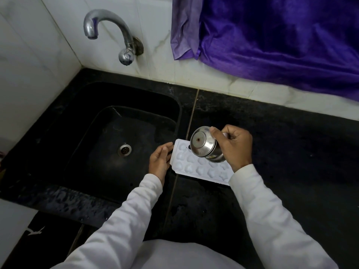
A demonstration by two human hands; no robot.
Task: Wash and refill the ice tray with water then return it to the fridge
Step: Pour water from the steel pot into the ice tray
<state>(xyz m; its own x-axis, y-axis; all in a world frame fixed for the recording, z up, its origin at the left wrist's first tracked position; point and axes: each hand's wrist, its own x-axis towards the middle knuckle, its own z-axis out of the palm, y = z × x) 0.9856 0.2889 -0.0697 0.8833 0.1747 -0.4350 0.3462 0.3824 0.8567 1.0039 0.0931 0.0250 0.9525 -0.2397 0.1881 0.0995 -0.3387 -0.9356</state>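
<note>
Two hands are here, one left hand [159,160] and one right hand [234,146]. Between them lies one ice tray [192,168]. The right hand grips one steel cup [203,145]. Beyond the left hand are one sink [81,133], one drain [124,150] and one tap [110,30]. Beyond the right hand hangs one purple cloth [281,35].

Home kitchen: black sink [81,121], wall tap [108,33].

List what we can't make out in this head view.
1. Inside of the steel cup: the head view shows only its base, with the mouth turned away, so water left or pouring cannot be told.
2. Right end of the ice tray: covered by the cup, the right hand and its sleeve.
3. Water level in the tray's pockets: white on white, too faint.
4. The fridge: out of frame.
</note>
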